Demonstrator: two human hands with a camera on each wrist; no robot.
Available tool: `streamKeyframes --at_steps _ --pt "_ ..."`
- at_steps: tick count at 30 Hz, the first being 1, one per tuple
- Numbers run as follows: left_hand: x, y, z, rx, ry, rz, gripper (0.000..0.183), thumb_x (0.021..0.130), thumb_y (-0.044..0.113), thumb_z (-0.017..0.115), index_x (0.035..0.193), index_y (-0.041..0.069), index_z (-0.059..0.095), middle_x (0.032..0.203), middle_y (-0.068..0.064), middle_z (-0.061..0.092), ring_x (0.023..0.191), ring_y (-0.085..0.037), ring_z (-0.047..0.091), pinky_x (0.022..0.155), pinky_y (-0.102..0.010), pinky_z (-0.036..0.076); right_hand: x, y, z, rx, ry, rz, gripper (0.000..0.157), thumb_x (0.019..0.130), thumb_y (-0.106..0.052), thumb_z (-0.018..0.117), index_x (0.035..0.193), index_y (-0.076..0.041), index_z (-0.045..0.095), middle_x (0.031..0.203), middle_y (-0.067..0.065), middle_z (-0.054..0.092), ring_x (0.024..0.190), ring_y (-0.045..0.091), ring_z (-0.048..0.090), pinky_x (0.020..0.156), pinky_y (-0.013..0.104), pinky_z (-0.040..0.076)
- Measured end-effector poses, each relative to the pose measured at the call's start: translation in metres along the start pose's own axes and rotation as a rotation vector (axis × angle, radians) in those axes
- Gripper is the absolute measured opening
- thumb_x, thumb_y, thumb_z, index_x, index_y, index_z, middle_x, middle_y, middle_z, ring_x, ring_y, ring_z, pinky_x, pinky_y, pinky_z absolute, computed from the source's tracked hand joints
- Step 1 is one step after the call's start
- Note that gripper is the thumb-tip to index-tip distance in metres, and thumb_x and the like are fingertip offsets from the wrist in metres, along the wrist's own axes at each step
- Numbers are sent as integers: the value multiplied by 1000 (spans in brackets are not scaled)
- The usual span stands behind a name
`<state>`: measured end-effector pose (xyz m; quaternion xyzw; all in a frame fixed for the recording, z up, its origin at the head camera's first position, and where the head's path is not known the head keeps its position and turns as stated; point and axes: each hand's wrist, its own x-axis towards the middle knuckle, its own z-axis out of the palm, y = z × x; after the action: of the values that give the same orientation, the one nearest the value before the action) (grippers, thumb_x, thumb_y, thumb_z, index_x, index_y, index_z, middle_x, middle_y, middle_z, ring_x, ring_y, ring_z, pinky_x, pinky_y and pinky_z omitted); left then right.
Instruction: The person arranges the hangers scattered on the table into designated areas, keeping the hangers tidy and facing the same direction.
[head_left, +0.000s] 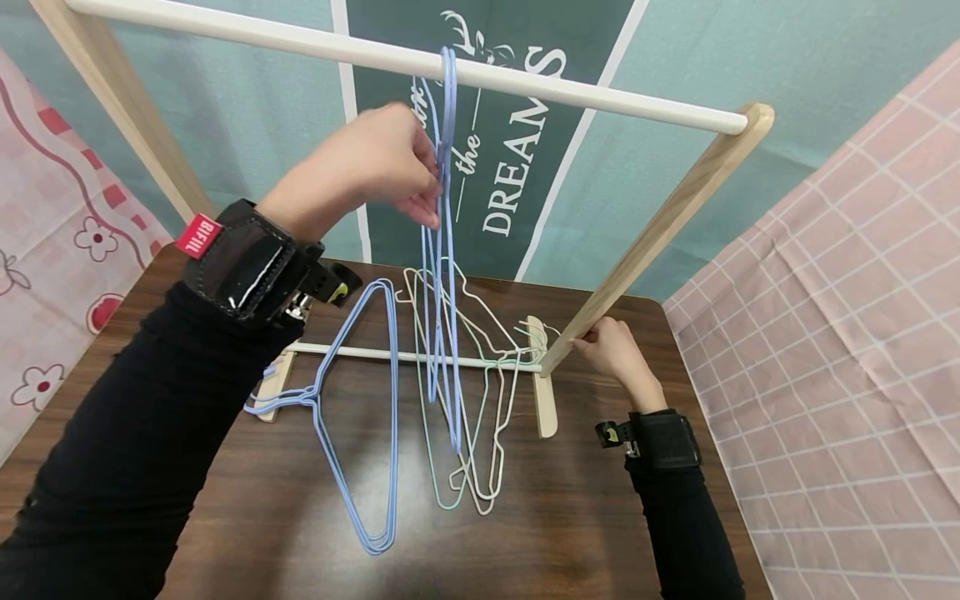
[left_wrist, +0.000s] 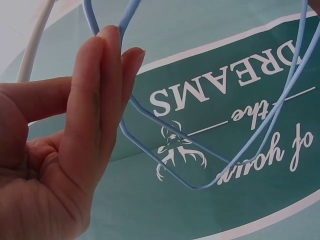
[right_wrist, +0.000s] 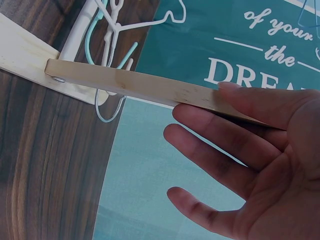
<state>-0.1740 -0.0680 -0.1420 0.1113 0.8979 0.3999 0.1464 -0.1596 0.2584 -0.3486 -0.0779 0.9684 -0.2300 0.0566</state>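
Blue hangers [head_left: 448,108] hang by their hooks from the white top rail [head_left: 585,93] of a wooden-legged rack. My left hand [head_left: 390,162] pinches them just below the hooks. In the left wrist view, its fingers [left_wrist: 95,95] reach up along the blue wires, and the hangers' frames [left_wrist: 195,186] spread out to the right. Low on the rack's right side, my right hand [head_left: 615,350] holds the slanted wooden post [head_left: 652,242]. The right wrist view shows the thumb on one side of the post [right_wrist: 150,86] and fingers on the other.
More blue hangers [head_left: 392,375] lie stacked on the dark wooden table [head_left: 300,517], left of the hanging ones. White and pale green hangers [head_left: 501,425] lie across the lower rail [head_left: 352,352]. A green printed cloth [head_left: 517,167] hangs behind; pink cloths flank both sides.
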Motion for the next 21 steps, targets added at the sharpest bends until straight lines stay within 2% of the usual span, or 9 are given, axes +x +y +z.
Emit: streamKeyframes --at_steps 6,12,21 --pt "2 -3 1 8 -8 -5 15 87 1 55 99 -6 60 83 -13 67 64 -14 67 66 -23 54 0 0 0 6 -6 6 22 86 -8 62 98 11 64 84 24 65 63 24 61 49 30 41" --pt "2 -6 1 -32 -14 -5 14 89 0 54 98 -8 59 84 -16 66 65 -17 67 65 -24 55 0 0 1 9 -4 16 22 86 -9 62 98 10 64 84 24 65 64 25 61 50 30 42" --pt "1 -7 -2 -44 -32 18 14 89 -2 51 98 -11 57 81 -16 66 66 -19 68 65 -25 55 0 0 1 5 3 15 22 86 -9 62 98 10 64 84 23 65 66 26 62 51 31 44"
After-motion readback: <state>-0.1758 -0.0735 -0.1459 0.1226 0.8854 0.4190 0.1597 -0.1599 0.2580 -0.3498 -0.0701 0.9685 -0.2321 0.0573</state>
